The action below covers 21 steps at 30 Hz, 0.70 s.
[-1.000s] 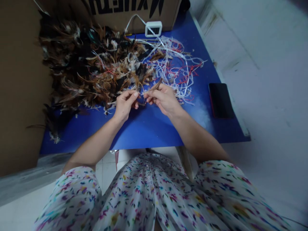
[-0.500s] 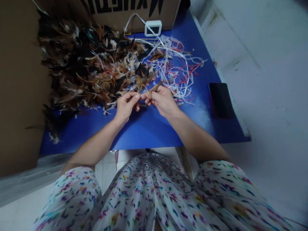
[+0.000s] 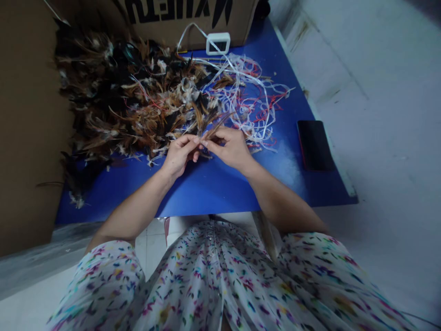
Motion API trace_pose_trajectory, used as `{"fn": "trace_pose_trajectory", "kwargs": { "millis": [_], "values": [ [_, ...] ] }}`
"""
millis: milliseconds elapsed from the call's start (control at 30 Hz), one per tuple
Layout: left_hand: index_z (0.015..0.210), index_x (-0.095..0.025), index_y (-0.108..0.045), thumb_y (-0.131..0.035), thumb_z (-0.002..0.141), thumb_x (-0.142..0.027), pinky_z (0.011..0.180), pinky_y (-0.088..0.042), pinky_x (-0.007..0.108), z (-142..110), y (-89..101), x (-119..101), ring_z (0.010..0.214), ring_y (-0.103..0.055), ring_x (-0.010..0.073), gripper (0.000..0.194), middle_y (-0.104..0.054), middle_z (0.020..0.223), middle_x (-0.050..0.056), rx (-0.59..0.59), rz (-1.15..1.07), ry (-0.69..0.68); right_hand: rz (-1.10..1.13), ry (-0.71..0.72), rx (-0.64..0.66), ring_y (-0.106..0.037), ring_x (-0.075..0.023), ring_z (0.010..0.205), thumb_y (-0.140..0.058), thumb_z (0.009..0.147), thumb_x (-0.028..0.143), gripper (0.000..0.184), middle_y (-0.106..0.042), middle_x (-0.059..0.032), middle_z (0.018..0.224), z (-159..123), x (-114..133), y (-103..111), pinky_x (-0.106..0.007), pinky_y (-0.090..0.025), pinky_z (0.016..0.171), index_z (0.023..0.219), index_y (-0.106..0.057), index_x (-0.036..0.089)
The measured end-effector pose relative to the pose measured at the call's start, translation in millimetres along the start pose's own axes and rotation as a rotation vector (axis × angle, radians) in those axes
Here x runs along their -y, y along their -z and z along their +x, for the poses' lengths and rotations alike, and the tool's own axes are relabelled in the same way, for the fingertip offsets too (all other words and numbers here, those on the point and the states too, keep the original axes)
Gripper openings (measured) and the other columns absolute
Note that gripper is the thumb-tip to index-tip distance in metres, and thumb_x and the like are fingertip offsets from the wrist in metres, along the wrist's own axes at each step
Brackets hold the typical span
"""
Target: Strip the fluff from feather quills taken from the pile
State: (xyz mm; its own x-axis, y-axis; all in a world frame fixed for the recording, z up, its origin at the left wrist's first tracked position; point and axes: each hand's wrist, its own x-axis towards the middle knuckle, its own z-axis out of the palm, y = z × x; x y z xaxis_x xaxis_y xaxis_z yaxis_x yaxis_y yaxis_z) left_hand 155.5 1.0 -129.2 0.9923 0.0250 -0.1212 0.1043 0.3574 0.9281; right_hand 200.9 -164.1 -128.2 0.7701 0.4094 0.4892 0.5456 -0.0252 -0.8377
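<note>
My left hand [image 3: 179,154] is closed in a pinch on the base of brown feathers [image 3: 217,126]. Thumb to thumb with it, my right hand [image 3: 230,146] also pinches the feathers, whose tips slant up and to the right past its fingers. Both hands are just above the blue table, at the near edge of a big heap of brown, black and white feathers [image 3: 138,110]. Behind my right hand lies a tangle of white and red plastic strips [image 3: 251,99]. Exactly where the fingertips meet is too small to make out.
A black phone [image 3: 316,145] lies on the right of the blue table [image 3: 213,193]. At the back, a small white-framed display [image 3: 217,43] stands before a cardboard box [image 3: 186,25]. Another cardboard panel [image 3: 27,128] rises on the left; a wall [image 3: 386,110] borders the right.
My right hand has turned, its fingers now curling over the feathers with the thumb against my left fingertips. The feathers' tips have shifted slightly left. My left hand has hardly moved.
</note>
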Motion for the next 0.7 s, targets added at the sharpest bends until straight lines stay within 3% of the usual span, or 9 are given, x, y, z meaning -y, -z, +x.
{"fn": "trace_pose_trajectory", "kwargs": {
  "millis": [100, 400, 567, 700],
  "values": [
    [0.072, -0.015, -0.062, -0.086, 0.071, -0.031, 0.039, -0.042, 0.016, 0, -0.3, 0, 0.041, -0.056, 0.0045, 0.029, -0.067, 0.066, -0.004, 0.026, -0.025, 0.019, -0.076, 0.043, -0.005, -0.062, -0.0131, 0.072, -0.070, 0.088, 0.028, 0.014, -0.069, -0.0001, 0.077, 1, 4, 1, -0.028, -0.049, 0.068, 0.078, -0.070, 0.019],
    [0.074, -0.016, -0.060, -0.094, 0.066, -0.037, 0.031, -0.024, 0.013, -5, 2.7, -15, 0.036, -0.040, -0.0013, 0.040, -0.065, 0.073, -0.006, 0.106, -0.162, 0.030, 0.202, -0.038, -0.170, -0.058, -0.0100, 0.063, -0.080, 0.082, 0.056, 0.037, -0.066, 0.0024, 0.075, 8, 8, 8, -0.025, -0.052, 0.060, 0.084, -0.070, 0.021],
    [0.071, -0.015, -0.064, -0.096, 0.061, -0.046, 0.032, -0.028, 0.013, -3, 2.6, -8, 0.035, -0.042, -0.0005, 0.046, -0.063, 0.064, -0.006, 0.113, -0.075, -0.072, 0.251, -0.077, -0.166, -0.055, -0.0089, 0.062, -0.082, 0.078, 0.060, 0.042, -0.062, 0.0034, 0.072, 4, 12, 0, -0.025, -0.051, 0.061, 0.080, -0.068, 0.020],
    [0.069, -0.016, -0.065, -0.093, 0.064, -0.050, 0.034, -0.032, 0.014, -3, 3.0, -2, 0.037, -0.048, 0.0018, 0.044, -0.062, 0.063, -0.005, 0.132, 0.040, -0.159, 0.274, -0.137, -0.204, -0.056, -0.0098, 0.063, -0.081, 0.078, 0.063, 0.045, -0.060, 0.0040, 0.072, 5, 6, -2, -0.025, -0.053, 0.061, 0.080, -0.064, 0.021]
  ]
}}
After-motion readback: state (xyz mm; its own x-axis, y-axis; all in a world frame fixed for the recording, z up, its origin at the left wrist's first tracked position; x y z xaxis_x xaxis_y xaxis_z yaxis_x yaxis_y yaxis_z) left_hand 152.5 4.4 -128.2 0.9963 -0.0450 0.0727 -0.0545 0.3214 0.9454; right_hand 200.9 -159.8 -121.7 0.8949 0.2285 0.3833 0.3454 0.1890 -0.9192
